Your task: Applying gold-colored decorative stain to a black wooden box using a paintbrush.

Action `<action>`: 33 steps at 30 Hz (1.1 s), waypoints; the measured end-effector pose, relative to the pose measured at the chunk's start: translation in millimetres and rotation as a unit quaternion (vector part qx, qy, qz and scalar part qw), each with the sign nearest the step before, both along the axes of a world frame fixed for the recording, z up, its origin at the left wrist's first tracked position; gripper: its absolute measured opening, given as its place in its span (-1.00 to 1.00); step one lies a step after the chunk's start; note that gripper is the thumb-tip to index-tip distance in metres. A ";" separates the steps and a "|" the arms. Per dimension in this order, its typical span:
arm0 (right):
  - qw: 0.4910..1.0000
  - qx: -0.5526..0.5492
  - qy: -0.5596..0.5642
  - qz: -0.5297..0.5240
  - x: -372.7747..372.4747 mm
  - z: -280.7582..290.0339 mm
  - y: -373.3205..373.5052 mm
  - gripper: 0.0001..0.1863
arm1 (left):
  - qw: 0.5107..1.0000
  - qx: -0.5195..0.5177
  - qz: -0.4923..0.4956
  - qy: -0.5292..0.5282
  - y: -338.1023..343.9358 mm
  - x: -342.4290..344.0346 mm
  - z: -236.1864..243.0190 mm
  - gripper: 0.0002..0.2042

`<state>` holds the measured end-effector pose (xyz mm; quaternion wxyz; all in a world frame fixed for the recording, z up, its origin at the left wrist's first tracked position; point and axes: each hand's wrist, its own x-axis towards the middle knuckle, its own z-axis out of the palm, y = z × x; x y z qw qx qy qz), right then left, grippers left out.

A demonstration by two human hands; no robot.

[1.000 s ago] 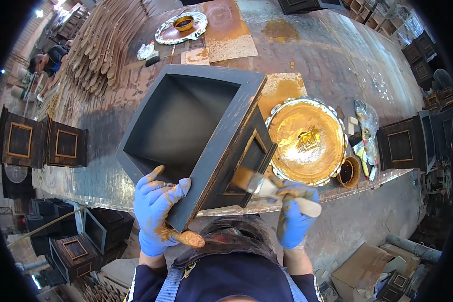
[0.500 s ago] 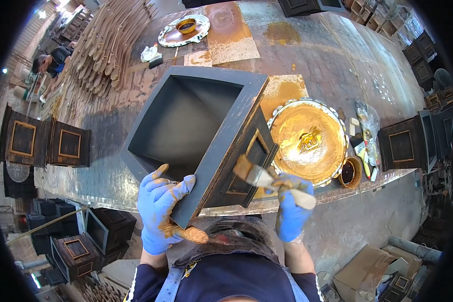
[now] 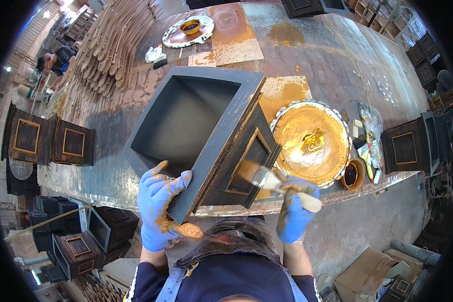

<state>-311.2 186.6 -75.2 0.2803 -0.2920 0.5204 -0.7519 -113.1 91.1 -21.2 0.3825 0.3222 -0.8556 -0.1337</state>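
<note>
My left hand, in a blue glove stained brown, grips the near corner of a hollow dark wooden box, which is tilted over the table. My right hand, also gloved, holds a wide paintbrush by its pale handle, its blurred bristles at the framed panel on the box's right side. Right of the box lies a round scalloped plate coated in yellow-brown stuff, with a cup of dark liquid beside it.
Stacked wooden slats lie back left, near a co-worker. Dark boxes stand at the table's left and right. A tray with a bowl is at the back. Cardboard lies low right.
My brush has moved slightly at the side panel, shifting right since half a second ago. My left hand keeps its grip on the box; the whole view has shifted slightly.
</note>
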 end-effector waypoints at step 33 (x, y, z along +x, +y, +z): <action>0.997 0.059 -0.043 0.010 24.3 1.7 17.7 -0.92 | 1.000 0.008 0.000 0.010 -6.4 6.8 1.0 -0.18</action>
